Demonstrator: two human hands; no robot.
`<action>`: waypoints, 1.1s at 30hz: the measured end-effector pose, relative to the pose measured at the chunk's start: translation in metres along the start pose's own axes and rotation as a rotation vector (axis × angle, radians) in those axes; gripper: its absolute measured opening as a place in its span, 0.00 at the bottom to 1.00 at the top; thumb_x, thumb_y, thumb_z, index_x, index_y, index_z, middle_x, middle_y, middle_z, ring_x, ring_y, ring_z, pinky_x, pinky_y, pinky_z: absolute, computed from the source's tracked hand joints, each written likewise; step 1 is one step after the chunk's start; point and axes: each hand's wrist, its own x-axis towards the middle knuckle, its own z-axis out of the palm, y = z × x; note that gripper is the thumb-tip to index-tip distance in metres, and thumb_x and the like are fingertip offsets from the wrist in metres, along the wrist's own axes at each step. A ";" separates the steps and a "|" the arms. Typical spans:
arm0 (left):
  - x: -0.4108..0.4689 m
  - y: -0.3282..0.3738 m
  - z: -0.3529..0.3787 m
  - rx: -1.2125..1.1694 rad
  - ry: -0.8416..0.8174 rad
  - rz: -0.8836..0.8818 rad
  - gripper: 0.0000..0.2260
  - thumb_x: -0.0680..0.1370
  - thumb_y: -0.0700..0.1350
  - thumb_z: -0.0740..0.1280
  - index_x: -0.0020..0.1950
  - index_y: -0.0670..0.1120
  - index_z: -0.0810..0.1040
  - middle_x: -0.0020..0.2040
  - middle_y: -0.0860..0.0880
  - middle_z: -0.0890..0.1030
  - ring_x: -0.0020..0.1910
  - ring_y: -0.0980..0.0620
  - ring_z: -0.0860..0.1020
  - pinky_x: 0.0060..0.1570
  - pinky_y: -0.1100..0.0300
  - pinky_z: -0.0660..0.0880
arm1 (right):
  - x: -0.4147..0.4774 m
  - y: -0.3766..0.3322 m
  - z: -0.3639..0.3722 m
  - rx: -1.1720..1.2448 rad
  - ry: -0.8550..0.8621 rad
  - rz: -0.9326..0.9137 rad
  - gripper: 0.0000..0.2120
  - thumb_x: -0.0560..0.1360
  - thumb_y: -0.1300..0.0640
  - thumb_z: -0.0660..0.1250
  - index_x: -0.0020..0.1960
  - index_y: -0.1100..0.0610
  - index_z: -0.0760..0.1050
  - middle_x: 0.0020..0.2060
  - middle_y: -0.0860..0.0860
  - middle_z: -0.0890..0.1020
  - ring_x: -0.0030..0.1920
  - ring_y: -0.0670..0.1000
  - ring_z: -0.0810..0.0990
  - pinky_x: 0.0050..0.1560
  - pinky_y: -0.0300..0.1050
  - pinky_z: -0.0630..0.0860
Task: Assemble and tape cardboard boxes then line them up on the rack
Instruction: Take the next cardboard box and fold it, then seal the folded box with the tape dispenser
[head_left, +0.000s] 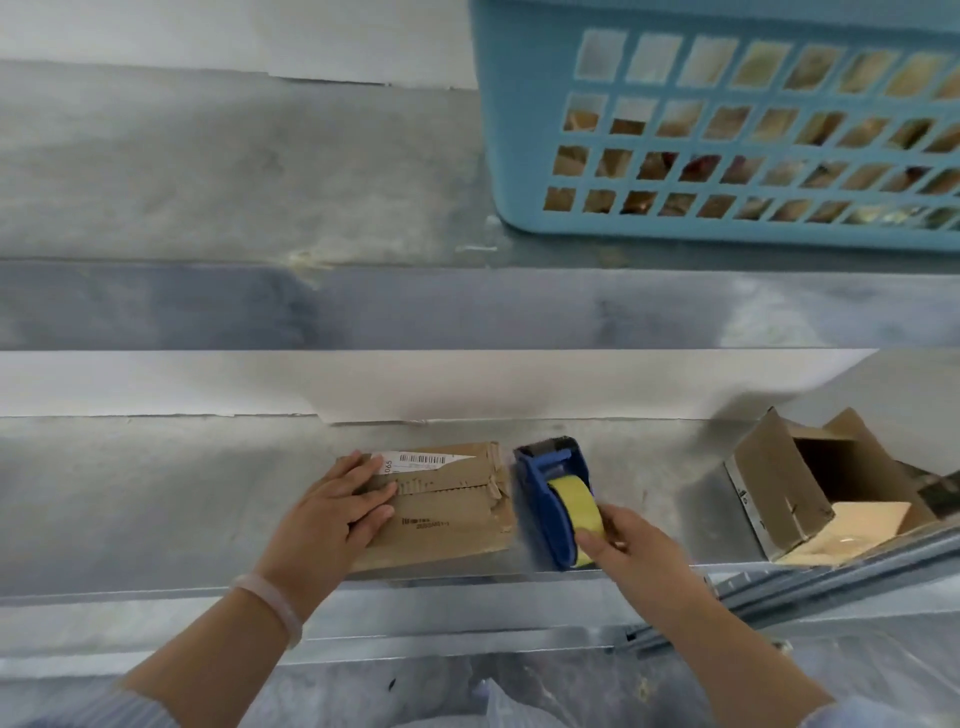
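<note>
The left grip (340, 512) presses flat-fingered on the cardboard box (452, 519), while just beside it the right grip (631, 553) clasps the tape dispenser (553, 493).

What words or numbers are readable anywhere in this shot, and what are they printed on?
"065": on the white barcode label stuck to the closed brown cardboard box.
Barcode digits on that label: too small to read.
Black printed code on the same box: blurred, unreadable.
Dark marks on the open brown cardboard box at right: unreadable.
No text visible on the blue tape dispenser or the light blue plastic basket.
</note>
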 end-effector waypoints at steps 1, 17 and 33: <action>0.000 0.003 0.002 0.002 0.001 -0.002 0.13 0.78 0.49 0.66 0.63 0.52 0.80 0.71 0.60 0.67 0.74 0.61 0.56 0.71 0.68 0.49 | 0.001 -0.001 0.000 0.019 -0.015 0.028 0.09 0.77 0.44 0.67 0.54 0.47 0.76 0.46 0.45 0.83 0.45 0.44 0.80 0.40 0.30 0.73; 0.008 0.183 0.017 -0.310 -0.180 0.053 0.20 0.72 0.71 0.59 0.55 0.62 0.78 0.48 0.67 0.78 0.51 0.69 0.75 0.50 0.69 0.72 | -0.043 -0.017 -0.035 0.025 0.197 -0.379 0.10 0.72 0.46 0.71 0.38 0.47 0.71 0.37 0.40 0.77 0.36 0.43 0.74 0.34 0.32 0.70; 0.017 0.191 0.011 -1.140 -0.331 -0.175 0.11 0.70 0.55 0.73 0.46 0.50 0.83 0.45 0.48 0.84 0.47 0.51 0.83 0.48 0.57 0.79 | -0.036 -0.024 -0.087 0.741 0.198 -0.160 0.15 0.85 0.55 0.54 0.67 0.44 0.72 0.61 0.45 0.79 0.59 0.41 0.79 0.62 0.43 0.75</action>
